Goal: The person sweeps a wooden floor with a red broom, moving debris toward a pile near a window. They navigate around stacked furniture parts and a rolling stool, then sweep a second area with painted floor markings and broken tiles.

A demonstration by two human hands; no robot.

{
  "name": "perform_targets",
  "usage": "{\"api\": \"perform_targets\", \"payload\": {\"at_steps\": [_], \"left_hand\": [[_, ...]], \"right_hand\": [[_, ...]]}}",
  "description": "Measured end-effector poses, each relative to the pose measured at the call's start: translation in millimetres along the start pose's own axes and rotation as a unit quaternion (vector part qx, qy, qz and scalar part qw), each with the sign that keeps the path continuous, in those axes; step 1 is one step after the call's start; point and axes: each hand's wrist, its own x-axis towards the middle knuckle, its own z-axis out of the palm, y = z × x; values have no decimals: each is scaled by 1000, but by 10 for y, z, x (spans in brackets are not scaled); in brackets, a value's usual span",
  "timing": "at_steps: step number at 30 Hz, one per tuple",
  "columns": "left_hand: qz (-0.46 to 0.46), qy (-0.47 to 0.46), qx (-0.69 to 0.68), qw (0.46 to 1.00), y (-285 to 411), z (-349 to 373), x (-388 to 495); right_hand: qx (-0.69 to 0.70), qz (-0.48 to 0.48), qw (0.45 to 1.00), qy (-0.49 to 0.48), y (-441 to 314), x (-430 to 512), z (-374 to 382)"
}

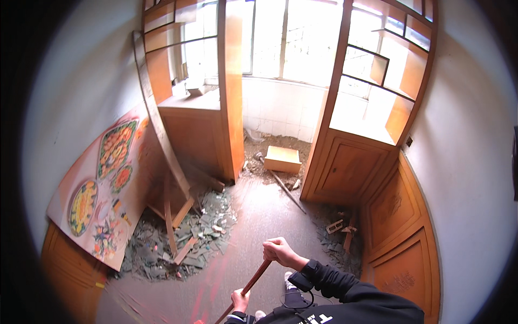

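Note:
My right hand is closed around the top end of a reddish-brown handle. Lower down, my left hand grips the same handle, which slants down to the left and leaves the picture at the bottom edge. What sits at its lower end cannot be seen. To the left of my hands lies a heap of broken glass mixed with wood pieces. A small black device with a cable is at my right wrist.
A wooden board leans against the left cabinet, beside a food poster. A pole and a wooden drawer lie near rubble in the opening. More shards lie by the right wood panelling.

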Motion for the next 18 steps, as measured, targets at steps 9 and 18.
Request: {"api": "perform_targets", "payload": {"at_steps": [9,18], "left_hand": [[78,-24,-5,997,1124,746,1625],[38,60,10,997,1230,1053,1756]], "right_hand": [[-24,-89,996,2,-1160,809,-1020],[27,-18,994,-103,-1261,1427,-1606]]}}
